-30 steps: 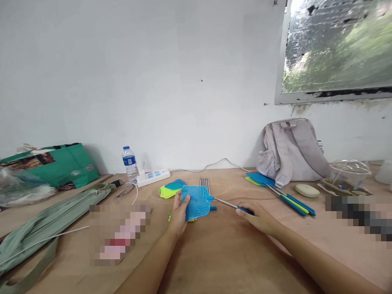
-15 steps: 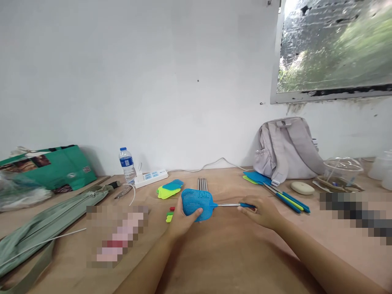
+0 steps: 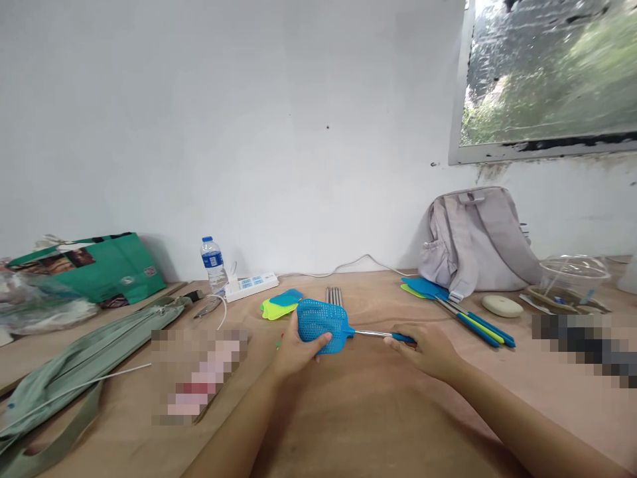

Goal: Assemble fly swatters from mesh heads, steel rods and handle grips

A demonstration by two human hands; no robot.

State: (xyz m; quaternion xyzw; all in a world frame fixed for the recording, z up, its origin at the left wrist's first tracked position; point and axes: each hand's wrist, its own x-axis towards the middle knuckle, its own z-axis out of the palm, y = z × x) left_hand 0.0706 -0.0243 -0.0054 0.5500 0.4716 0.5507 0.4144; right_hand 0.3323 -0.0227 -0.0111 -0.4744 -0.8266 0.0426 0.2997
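A blue fly swatter [image 3: 322, 323] with a perforated head and a thin metal rod is held across in front of me. My left hand [image 3: 297, 350] grips the head, thumb on its face and the other fingers mostly hidden behind. My right hand [image 3: 423, 350] is closed round the blue handle at the other end. Just beyond the head lie several metal rods [image 3: 334, 295] side by side. Loose blue and lime swatter heads [image 3: 281, 305] rest to their left. On the right lie swatters with blue and lime handles [image 3: 478, 328], their heads stacked.
A grey backpack [image 3: 480, 242] leans on the wall, with a white oval case [image 3: 501, 306] and a clear plastic container [image 3: 572, 275] nearby. To the left are a water bottle [image 3: 213, 262], a power strip [image 3: 252, 286], a green bag [image 3: 124, 269] and a grey-green fabric bag [image 3: 94, 358].
The view has turned slightly left, so things sit further right. Both hands keep their hold on the swatter, and its head tilts a little more. The small coloured handle ends are now mostly hidden.
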